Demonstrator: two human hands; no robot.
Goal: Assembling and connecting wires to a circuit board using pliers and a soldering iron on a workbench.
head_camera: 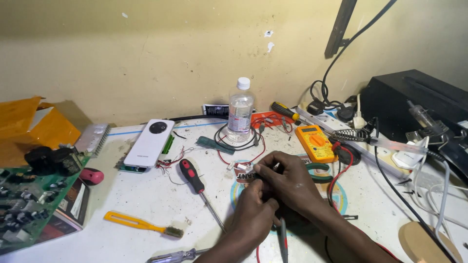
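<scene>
Both my hands meet at the middle of the white workbench. My left hand [254,207] comes up from below with its fingers closed around a small part that I cannot make out. My right hand [285,178] curls over it from the right, pinching a small white connector [242,167] with thin red and white wires. A small roll of tape with red print [245,176] sits just under my fingertips. Red and black test leads run beneath my wrists.
A yellow multimeter [316,142] lies right of my hands, a clear plastic bottle [241,110] behind them. A red-handled screwdriver [196,181], a yellow brush [141,224] and a white phone [148,143] lie to the left. A green circuit board [29,197] is far left, a black box [417,100] far right.
</scene>
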